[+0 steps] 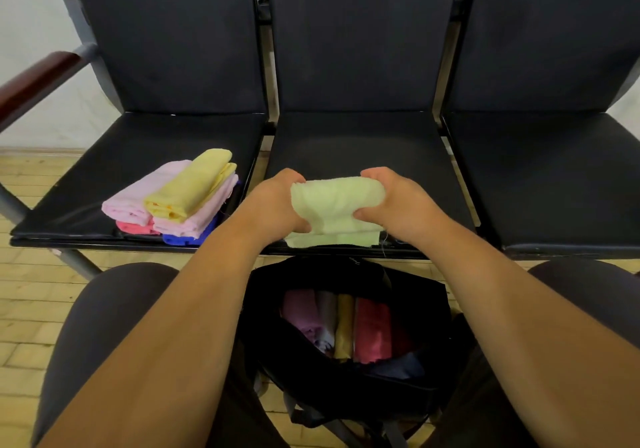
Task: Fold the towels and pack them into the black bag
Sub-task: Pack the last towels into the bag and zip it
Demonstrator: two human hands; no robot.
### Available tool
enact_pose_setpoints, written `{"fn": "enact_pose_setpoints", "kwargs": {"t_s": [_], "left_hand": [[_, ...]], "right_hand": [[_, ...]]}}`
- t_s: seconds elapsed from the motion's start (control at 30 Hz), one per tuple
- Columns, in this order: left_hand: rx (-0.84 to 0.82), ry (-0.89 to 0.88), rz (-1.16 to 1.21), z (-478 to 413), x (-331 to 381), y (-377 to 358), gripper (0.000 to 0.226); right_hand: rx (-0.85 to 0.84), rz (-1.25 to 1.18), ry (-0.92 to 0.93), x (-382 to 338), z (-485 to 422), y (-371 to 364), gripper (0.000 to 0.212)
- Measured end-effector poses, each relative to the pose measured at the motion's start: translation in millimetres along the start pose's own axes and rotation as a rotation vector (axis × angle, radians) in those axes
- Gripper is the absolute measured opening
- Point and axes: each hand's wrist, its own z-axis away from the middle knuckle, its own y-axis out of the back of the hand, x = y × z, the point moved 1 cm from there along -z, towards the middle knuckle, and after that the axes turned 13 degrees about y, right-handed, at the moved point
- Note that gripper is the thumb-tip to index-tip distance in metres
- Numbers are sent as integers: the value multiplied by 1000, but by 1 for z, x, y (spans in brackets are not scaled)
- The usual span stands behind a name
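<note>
A pale green towel, folded into a thick wad, is held over the front edge of the middle seat. My left hand grips its left end and my right hand grips its right end, thumbs underneath. Below, between my knees, the black bag stands open on the floor with several rolled towels in purple, grey, yellow and red packed side by side. A stack of folded towels in pink, yellow, red and blue lies on the left seat.
Three black padded seats stand in a row ahead, with a wooden armrest at the far left. The right seat is bare. My knees flank the bag above a yellowish tiled floor.
</note>
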Motion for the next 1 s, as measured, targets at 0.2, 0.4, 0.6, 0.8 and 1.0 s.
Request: {"fn": "enact_pose_setpoints", "kwargs": {"t_s": [0.2,0.4,0.6,0.8,1.0], "left_hand": [[-49,121,-152,1,-5,-9,31],[-254,240,109,22,-28,27,30],[-511,373,891,27,-48,42,40],[-280,459,1103,29,-79,72,41],[52,507,1071,21,-140,149,28]], "right_hand": [[-95,127,-55,-1,-7,-15,32],[-94,-421,-156,8,-12,-15,28],[73,-776,-291,-15,-31,-36,34],[71,-884,-357,-62,-83,-60,22],[-63,-821,-216,-142,-179,-102,17]]}}
